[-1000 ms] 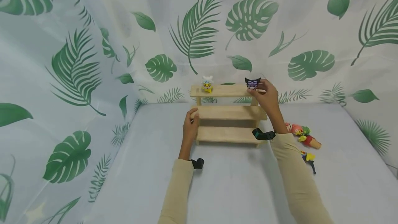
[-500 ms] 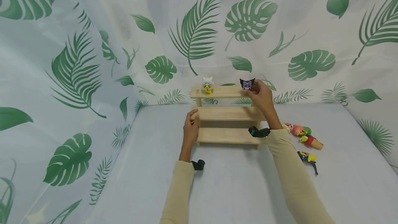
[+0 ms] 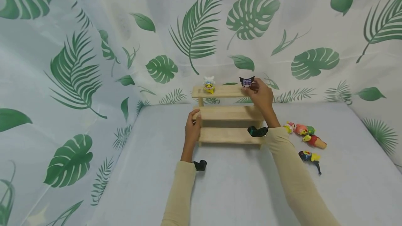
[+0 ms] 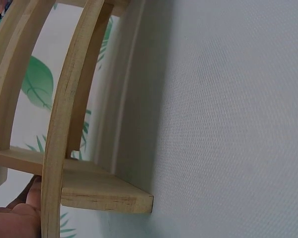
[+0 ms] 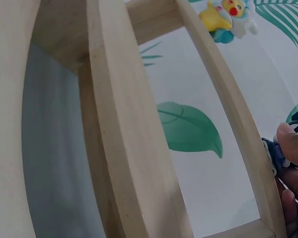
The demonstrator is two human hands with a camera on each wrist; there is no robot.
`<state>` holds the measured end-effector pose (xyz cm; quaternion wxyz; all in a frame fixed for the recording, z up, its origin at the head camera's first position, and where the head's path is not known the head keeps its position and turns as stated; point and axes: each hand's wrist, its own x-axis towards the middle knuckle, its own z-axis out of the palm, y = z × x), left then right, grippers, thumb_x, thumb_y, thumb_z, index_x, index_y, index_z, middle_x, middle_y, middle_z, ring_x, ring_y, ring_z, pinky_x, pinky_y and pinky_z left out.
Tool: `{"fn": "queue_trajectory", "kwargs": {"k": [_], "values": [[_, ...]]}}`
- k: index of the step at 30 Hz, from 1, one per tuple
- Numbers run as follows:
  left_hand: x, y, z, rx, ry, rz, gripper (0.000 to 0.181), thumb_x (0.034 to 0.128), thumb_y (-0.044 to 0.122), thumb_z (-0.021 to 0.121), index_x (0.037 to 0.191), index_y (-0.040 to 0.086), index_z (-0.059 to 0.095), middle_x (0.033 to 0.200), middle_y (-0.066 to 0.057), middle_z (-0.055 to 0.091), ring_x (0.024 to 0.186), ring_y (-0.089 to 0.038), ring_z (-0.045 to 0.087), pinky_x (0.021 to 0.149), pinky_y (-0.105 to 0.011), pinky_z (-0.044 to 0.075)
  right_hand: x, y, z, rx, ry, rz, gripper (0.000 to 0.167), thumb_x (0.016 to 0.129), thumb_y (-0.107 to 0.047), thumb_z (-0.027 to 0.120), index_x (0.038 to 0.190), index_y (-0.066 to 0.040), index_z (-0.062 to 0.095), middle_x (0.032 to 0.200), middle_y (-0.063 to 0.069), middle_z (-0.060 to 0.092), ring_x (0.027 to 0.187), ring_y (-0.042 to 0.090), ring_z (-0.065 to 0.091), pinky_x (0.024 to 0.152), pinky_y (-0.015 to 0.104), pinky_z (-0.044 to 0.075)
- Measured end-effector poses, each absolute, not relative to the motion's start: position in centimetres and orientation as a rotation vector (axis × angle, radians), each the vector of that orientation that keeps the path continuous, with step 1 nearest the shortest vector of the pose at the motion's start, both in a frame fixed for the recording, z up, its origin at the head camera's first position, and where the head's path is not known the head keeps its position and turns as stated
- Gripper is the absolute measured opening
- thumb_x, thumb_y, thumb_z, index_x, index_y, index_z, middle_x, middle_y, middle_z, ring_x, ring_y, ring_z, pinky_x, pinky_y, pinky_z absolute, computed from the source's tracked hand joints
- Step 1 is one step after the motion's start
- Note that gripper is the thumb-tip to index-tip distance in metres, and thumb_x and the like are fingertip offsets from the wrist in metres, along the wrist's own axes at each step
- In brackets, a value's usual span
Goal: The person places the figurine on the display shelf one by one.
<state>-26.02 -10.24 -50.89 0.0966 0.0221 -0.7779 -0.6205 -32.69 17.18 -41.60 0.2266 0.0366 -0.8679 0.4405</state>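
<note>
Toys [image 3: 314, 141] lie right of the 3-tier rack [image 3: 230, 135]; a white-and-yellow figurine [image 3: 209, 85] stands on top. Farther left than 1 second ago, the right hand [image 3: 262, 95] pinches a black-and-purple figurine [image 3: 246, 82] at the top board [image 3: 226, 91]; the left hand [image 3: 192, 127] grips the middle board [image 3: 230, 113].

no text, label, brand, number or sign is readable anywhere.

The shelf [image 3: 230, 113] is pale tan with fine grain lines. At its far right the figurine [image 3: 246, 81] is black and purple; the far-left toy [image 3: 209, 85] is white and yellow with light blue touches. To the right, one toy [image 3: 315, 142] is red, yellow and tan. Green leaf prints pattern the whitish backdrop [image 3: 220, 63]; both sleeves [image 3: 179, 191] are plain beige.
</note>
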Motion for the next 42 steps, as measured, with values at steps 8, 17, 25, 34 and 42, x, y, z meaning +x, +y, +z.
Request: {"fn": "queue_trajectory", "kwargs": {"k": [8, 17, 25, 34, 42], "values": [[-25.9, -10.3, -50.9, 0.09, -2.3, -1.829, 0.032, 0.1017, 0.042, 0.049, 0.132, 0.036, 0.054, 0.107, -0.008, 0.062, 0.093, -0.018, 0.061, 0.078, -0.035, 0.049, -32.9, 16.7, -41.8, 0.112, -2.436, 1.175, 0.05, 0.087, -0.027, 0.075, 0.126, 0.0, 0.057, 0.115, 0.023, 0.068, 0.099, 0.037, 0.062, 0.083, 0.048, 0.041], [-26.0, -10.2, -50.7, 0.088, -2.305, -1.843, 0.032, 0.1017, 0.042, 0.049, 0.133, 0.035, 0.053, 0.116, -0.007, 0.063, 0.099, -0.021, 0.062, 0.08, -0.037, 0.05, -32.8, 16.4, -41.9, 0.076, -2.439, 1.051, 0.041, 0.084, -0.028, 0.078, 0.107, 0.003, 0.063, 0.101, 0.022, 0.067, 0.085, 0.034, 0.057, 0.071, 0.044, 0.038], [-26.3, -10.2, -50.8, 0.093, -2.307, -1.828, 0.031, 0.1013, 0.042, 0.049, 0.132, 0.036, 0.054, 0.116, -0.006, 0.064, 0.097, -0.02, 0.061, 0.079, -0.035, 0.049, -32.5, 16.0, -41.5, 0.022, -2.43, 1.031, 0.039, 0.084, -0.025, 0.078, 0.104, 0.005, 0.064, 0.097, 0.023, 0.065, 0.083, 0.034, 0.054, 0.072, 0.044, 0.038], [-26.2, -10.3, -50.7, 0.067, -2.294, -1.844, 0.031, 0.1017, 0.042, 0.049, 0.132, 0.036, 0.054, 0.116, -0.007, 0.063, 0.097, -0.021, 0.061, 0.079, -0.036, 0.049, -32.4, 15.7, -41.6, -0.011, -2.406, 1.025, 0.037, 0.083, -0.026, 0.078, 0.101, 0.004, 0.065, 0.097, 0.022, 0.066, 0.084, 0.035, 0.055, 0.072, 0.046, 0.039], [-26.1, -10.3, -50.9, 0.081, -2.301, -1.846, 0.031, 0.1014, 0.044, 0.049, 0.131, 0.037, 0.054, 0.115, -0.006, 0.063, 0.097, -0.019, 0.06, 0.079, -0.036, 0.049, -32.3, 15.7, -41.5, 0.005, -2.436, 1.003, 0.037, 0.085, -0.025, 0.076, 0.1, 0.006, 0.064, 0.094, 0.022, 0.063, 0.082, 0.034, 0.053, 0.07, 0.044, 0.037]]}}
